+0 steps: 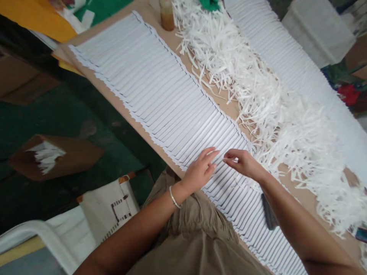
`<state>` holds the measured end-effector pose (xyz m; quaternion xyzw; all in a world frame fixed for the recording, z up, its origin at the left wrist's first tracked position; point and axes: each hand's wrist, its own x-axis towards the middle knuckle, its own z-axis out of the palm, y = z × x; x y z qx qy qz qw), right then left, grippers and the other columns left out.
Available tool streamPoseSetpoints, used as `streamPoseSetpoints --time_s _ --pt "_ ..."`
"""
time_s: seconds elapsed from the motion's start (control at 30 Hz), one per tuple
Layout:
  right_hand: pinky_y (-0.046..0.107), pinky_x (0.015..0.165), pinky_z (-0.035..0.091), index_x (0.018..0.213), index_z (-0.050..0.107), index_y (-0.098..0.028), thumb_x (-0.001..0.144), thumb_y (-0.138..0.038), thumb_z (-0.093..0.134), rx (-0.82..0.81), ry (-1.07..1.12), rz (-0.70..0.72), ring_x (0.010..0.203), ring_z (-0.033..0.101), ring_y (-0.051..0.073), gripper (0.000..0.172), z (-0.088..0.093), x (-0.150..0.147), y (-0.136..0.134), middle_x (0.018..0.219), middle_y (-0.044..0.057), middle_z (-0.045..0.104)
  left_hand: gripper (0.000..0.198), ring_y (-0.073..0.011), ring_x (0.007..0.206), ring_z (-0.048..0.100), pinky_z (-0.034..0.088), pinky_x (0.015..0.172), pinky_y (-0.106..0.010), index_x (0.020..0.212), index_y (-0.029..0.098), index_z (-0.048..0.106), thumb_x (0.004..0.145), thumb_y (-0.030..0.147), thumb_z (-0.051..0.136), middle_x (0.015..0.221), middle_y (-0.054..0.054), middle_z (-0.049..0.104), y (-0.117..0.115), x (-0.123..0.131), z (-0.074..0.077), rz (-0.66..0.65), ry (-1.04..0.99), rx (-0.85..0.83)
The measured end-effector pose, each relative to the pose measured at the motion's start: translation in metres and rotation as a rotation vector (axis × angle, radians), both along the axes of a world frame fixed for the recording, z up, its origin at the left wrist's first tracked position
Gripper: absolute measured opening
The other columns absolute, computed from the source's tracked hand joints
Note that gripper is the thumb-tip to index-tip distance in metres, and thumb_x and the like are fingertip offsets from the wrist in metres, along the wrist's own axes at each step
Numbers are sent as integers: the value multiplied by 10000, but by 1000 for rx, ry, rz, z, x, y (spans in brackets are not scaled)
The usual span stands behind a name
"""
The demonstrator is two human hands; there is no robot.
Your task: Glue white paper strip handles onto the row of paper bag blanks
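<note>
A long row of overlapping white pieces (160, 88) with dark edge lines lies across the table, perhaps paper or fabric. Over its near part hovers my left hand (200, 168), its fingers stretched out and slightly apart, holding nothing visible. Facing it, my right hand (242, 163) has thumb and fingertips pinched together above the same row; what sits in the pinch, if anything, is too small to make out. Beyond the right hand spreads a heap of loose white strips (229, 65). A dark oblong object (269, 214) rests on the row, partly covered by my right forearm.
A jar of brownish liquid (166, 17) stands at the table's far side. Another white layered row (275, 42) runs behind the strips, beside a whitish plastic bin (318, 32). A cardboard box (83, 154) holding white strips and a chair (37, 229) are at left.
</note>
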<state>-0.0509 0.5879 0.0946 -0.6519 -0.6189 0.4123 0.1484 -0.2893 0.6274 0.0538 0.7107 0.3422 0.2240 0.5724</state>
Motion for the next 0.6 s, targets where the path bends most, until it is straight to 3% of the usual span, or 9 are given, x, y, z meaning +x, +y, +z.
streamPoseSetpoints --time_s 0.1,0.23,0.33,0.47,0.6 --pt "266 614 405 813 643 -198 929 -423 604 -53 68 67 660 552 140 256 -2 -35 16 715 8 633 190 -183 845 649 521 768 -293 1006 189 696 935 272 541 966 -72 710 12 7 7 -13 81 -48" --pt "257 570 365 841 694 -189 908 -544 616 -216 186 115 606 466 118 369 -20 -43 34 655 -17 580 191 -141 659 578 442 621 -241 802 173 651 912 274 531 699 -6 649 25 -25 -5 52 140 -274" --pt "258 582 393 860 741 -184 886 -615 602 -281 193 117 613 479 120 453 -35 -26 49 664 -11 603 209 -125 604 530 395 572 -229 749 169 629 870 334 589 636 15 608 27 -65 -23 196 175 -359" --pt "266 597 426 825 760 -197 838 -639 617 -257 40 79 621 528 135 465 -47 8 77 660 -5 638 284 -116 544 490 372 535 -228 677 176 594 827 414 635 572 25 556 26 -114 -53 383 210 -409" --pt "258 533 393 768 746 -206 805 -654 628 -155 -139 42 557 509 132 465 -55 38 112 587 -8 610 283 -116 500 512 395 512 -233 760 178 636 832 451 620 596 10 610 23 -137 -77 457 181 -498"
